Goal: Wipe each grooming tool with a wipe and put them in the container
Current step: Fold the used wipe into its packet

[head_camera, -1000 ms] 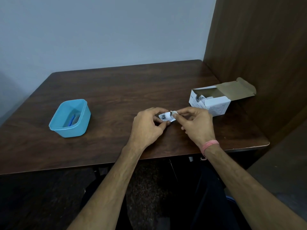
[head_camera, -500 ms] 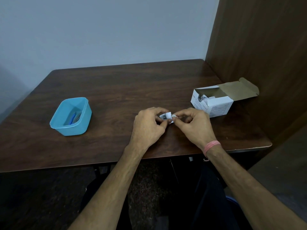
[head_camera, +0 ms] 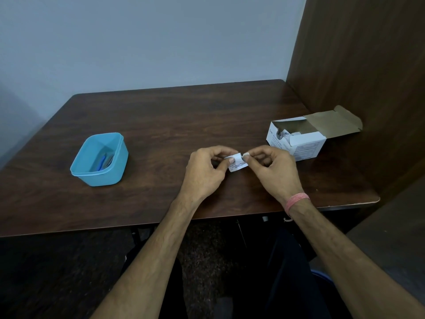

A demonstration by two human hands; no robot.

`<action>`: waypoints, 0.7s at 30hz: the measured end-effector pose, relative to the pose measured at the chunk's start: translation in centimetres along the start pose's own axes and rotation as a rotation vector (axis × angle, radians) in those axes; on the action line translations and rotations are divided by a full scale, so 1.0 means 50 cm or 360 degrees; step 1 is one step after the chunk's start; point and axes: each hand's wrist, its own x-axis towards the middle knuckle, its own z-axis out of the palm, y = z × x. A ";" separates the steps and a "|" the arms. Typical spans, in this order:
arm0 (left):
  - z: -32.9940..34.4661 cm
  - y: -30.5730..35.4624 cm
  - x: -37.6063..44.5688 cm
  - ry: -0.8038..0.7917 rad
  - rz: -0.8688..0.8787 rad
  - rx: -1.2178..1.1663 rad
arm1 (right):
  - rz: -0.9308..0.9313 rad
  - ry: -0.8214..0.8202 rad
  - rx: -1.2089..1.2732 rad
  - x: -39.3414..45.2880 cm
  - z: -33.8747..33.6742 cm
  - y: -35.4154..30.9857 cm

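A small white wipe packet (head_camera: 238,166) with dark print is pinched between both hands above the middle of the table. My left hand (head_camera: 207,171) grips its left edge with thumb and forefinger. My right hand (head_camera: 273,171) pinches its upper right corner. A light blue plastic container (head_camera: 80,170) stands at the left of the table. Inside it lie a blue-handled tool (head_camera: 101,162) and other items that I cannot make out.
A white cardboard box (head_camera: 308,147) with its brown flap open sits at the right, holding more packets. The dark wooden table (head_camera: 172,120) meets a wooden partition (head_camera: 358,65) on the right and a pale wall behind.
Both hands keep pinching the packet. More of its printed face shows below my fingers now. The view has shifted slightly; container and box stay put.
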 end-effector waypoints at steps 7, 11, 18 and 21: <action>0.000 -0.007 0.003 0.0008 -0.0008 -0.0078 | 0.0027 -0.0047 0.0034 -0.001 -0.003 -0.006; 0.000 -0.010 0.004 -0.0019 -0.0040 -0.0130 | 0.0036 -0.0137 0.0085 0.001 -0.007 -0.005; -0.006 -0.004 0.002 -0.0116 -0.0003 -0.0246 | 0.0069 -0.0241 0.0157 -0.001 -0.011 -0.008; -0.007 -0.006 0.005 -0.0148 -0.0085 -0.0362 | 0.0111 -0.0226 0.0192 -0.001 -0.010 -0.010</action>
